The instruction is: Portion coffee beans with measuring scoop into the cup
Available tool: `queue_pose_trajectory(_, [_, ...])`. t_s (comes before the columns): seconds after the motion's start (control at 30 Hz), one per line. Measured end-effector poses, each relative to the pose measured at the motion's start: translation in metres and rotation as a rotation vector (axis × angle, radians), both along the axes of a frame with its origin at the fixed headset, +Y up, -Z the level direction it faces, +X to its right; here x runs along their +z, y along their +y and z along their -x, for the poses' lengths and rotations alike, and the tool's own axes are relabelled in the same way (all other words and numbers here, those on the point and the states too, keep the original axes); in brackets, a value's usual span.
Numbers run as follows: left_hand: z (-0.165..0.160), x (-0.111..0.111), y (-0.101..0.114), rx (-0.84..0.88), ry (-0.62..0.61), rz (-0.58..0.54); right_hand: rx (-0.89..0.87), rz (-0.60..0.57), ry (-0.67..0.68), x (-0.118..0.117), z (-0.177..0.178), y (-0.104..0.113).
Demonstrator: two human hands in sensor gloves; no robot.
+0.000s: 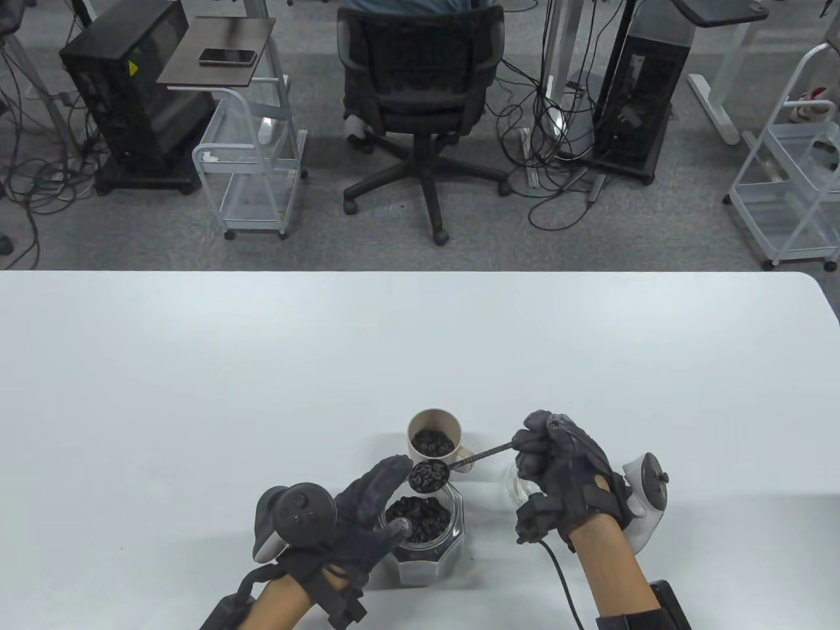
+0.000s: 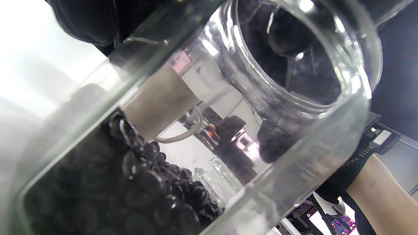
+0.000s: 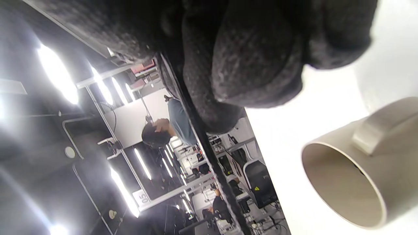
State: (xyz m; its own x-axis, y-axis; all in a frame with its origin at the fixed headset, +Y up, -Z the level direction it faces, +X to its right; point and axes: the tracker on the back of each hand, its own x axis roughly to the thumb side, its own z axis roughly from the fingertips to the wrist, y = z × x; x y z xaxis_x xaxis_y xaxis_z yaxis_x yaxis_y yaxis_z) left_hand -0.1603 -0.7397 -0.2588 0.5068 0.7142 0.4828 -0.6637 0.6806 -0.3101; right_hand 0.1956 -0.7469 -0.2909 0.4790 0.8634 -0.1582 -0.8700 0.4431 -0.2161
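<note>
A beige cup [image 1: 433, 441] with coffee beans in its bottom stands at the table's near middle. Just in front of it is a glass jar [image 1: 423, 533] of beans [image 2: 114, 195]. My left hand [image 1: 367, 510] holds the jar from the left, thumb on its rim. My right hand [image 1: 543, 451] pinches the thin handle of a metal measuring scoop [image 1: 428, 475]. The heaped scoop hovers between the jar's mouth and the cup's near rim. In the right wrist view the cup [image 3: 352, 182] lies below my fingers [image 3: 254, 58], and the scoop's bowl is hidden.
A glass lid [image 1: 518, 484] lies on the white table [image 1: 197, 394], partly behind my right hand. Beyond the far edge are an office chair [image 1: 420, 98], wire carts and computer towers on the floor.
</note>
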Motion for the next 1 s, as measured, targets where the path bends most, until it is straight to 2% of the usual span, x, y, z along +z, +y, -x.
queue_pose_trajectory(0.27, [0.000, 0.000, 0.000, -0.001, 0.000, 0.000, -0.014, 0.004, -0.089, 0.002, -0.011, 0.001])
queue_pose_trajectory(0.5, [0.000, 0.000, 0.000, -0.001, 0.000, 0.001, 0.033, -0.019, -0.087, 0.000, -0.011, 0.000])
queue_pose_trajectory(0.63, [0.000, 0.000, 0.000, -0.002, 0.000, 0.001, 0.129, -0.042, -0.090, -0.001, -0.007, 0.000])
queue_pose_trajectory(0.8, [0.000, 0.000, 0.000, -0.002, -0.001, 0.002, 0.322, -0.129, -0.052, -0.004, 0.005, 0.002])
queue_pose_trajectory(0.93, [0.000, 0.000, 0.000, -0.003, 0.000, 0.002, 0.534, -0.270, 0.045, -0.007, 0.021, 0.010])
queue_pose_trajectory(1.0, [0.000, 0.000, 0.000, -0.001, 0.000, 0.003, 0.689, -0.385, 0.098, -0.006, 0.030, 0.020])
